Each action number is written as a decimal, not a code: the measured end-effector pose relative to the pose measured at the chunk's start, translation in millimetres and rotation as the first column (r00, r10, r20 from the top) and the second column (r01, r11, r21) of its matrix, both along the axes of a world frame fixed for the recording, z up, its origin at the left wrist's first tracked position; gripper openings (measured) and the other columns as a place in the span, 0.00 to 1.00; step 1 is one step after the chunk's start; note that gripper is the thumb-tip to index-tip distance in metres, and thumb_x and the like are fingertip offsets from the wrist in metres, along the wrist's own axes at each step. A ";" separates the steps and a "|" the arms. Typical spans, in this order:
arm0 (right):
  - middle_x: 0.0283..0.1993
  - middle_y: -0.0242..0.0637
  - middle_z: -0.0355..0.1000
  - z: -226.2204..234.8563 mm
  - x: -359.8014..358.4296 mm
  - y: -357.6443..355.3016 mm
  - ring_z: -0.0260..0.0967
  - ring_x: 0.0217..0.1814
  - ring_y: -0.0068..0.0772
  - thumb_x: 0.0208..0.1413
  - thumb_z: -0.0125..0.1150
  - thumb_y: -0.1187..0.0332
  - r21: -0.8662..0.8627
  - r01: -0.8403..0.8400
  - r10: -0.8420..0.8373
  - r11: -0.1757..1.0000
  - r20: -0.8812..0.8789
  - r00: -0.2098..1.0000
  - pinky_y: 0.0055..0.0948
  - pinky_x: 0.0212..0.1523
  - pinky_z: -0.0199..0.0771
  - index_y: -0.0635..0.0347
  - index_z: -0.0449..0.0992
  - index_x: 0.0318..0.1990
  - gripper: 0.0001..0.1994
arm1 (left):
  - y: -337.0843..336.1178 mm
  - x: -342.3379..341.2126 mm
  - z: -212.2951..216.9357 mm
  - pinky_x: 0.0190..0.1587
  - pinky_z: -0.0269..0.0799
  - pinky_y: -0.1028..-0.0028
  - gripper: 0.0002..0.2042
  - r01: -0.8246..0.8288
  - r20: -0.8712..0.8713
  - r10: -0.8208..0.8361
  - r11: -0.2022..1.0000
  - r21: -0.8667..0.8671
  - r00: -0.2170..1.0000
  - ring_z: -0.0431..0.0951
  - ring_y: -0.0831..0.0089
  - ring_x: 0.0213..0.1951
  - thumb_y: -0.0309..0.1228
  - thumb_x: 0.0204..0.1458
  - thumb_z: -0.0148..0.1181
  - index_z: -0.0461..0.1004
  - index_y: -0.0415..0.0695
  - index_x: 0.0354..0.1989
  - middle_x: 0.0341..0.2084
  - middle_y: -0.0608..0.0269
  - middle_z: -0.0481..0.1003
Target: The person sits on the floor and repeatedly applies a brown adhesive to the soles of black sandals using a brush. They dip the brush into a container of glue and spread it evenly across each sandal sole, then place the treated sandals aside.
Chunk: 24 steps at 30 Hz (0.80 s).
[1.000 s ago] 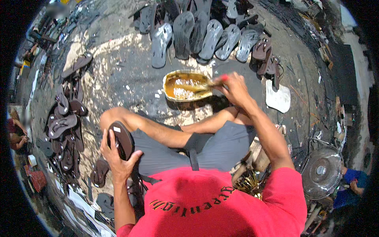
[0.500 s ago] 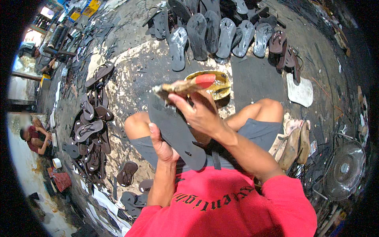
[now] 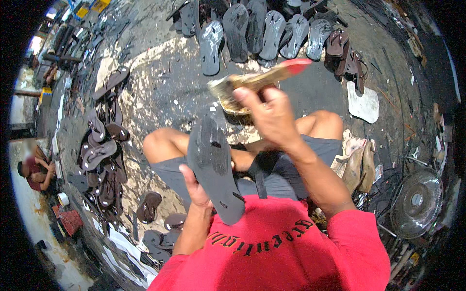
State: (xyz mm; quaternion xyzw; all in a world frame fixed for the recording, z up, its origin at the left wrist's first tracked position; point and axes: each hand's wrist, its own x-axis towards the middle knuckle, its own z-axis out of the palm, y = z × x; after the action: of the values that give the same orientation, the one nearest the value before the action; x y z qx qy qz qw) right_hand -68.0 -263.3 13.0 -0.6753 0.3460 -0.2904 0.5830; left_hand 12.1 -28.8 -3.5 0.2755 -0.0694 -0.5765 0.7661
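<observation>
My left hand is closed on the edge of a dark grey sandal sole, tilted in front of my lap. A wet-looking dark patch covers its far half, and slots show in it. In my right hand I grip a glue brush with a worn wooden handle and a red end, raised beyond the sole and apart from it. Its pale, caked bristle end points left, a little blurred. Below the brush, a yellowish glue-coated container is mostly hidden behind it and my hand.
Several soles with glossy smears lie in a row ahead. Brown finished sandals are heaped at left. A white pad, wooden foot forms and a fan stand at right. Another person sits far left.
My right hand with the brush has moved away from the sole, to the right and over the container. The sole has turned more upright and come slightly nearer; the wet patch now shows.
</observation>
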 end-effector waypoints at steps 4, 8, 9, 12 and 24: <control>0.46 0.32 0.79 36.6 -29.2 11.9 0.73 0.47 0.19 0.65 0.65 0.64 0.188 0.065 -0.114 0.980 0.262 0.958 0.24 0.49 0.76 0.67 0.78 0.52 0.15 | -6.7 -2.9 4.4 0.50 0.79 0.64 0.43 -0.080 0.176 0.038 0.969 0.235 0.984 0.79 0.66 0.51 0.69 0.59 0.46 0.64 0.41 0.67 0.54 0.53 0.76; 0.46 0.37 0.79 57.2 -12.1 60.8 0.75 0.47 0.27 0.64 0.65 0.64 0.265 -0.100 0.094 0.959 0.035 0.995 0.30 0.49 0.75 0.65 0.79 0.51 0.15 | -49.9 42.7 -6.6 0.51 0.79 0.65 0.33 -0.017 -0.141 -0.020 0.967 -0.254 0.990 0.80 0.63 0.50 0.60 0.67 0.43 0.68 0.42 0.64 0.55 0.51 0.76; 0.46 0.41 0.79 54.7 -4.5 72.0 0.77 0.49 0.32 0.64 0.64 0.64 0.243 -0.157 0.162 0.957 0.002 0.987 0.35 0.50 0.75 0.63 0.80 0.50 0.13 | -59.6 47.6 -5.7 0.51 0.78 0.65 0.32 -0.049 -0.102 0.025 0.968 -0.244 0.994 0.80 0.64 0.50 0.59 0.67 0.43 0.68 0.42 0.64 0.54 0.51 0.77; 0.49 0.46 0.79 24.2 10.6 67.3 0.77 0.49 0.50 0.62 0.65 0.68 -0.308 0.066 -0.029 0.949 0.125 0.992 0.39 0.53 0.75 0.60 0.81 0.49 0.11 | -85.1 53.6 1.0 0.49 0.80 0.64 0.31 -0.293 -0.175 0.278 0.954 -0.064 0.944 0.82 0.62 0.46 0.58 0.67 0.43 0.69 0.42 0.63 0.52 0.50 0.78; 0.43 0.40 0.75 30.9 23.1 29.0 0.70 0.42 0.49 0.60 0.66 0.67 -0.580 -0.098 0.284 0.809 0.240 0.928 0.43 0.42 0.69 0.54 0.80 0.51 0.13 | -100.0 60.5 -13.5 0.63 0.72 0.59 0.26 -0.103 -0.508 -0.079 0.942 -0.320 0.858 0.78 0.62 0.56 0.54 0.68 0.46 0.73 0.45 0.60 0.55 0.51 0.77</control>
State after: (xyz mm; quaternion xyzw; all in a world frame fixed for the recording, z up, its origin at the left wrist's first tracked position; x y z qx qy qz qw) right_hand -44.9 -234.2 43.9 -0.7921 0.0780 -0.4217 0.4343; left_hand 72.6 -128.8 -17.0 -0.0224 0.0419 -0.6037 0.7958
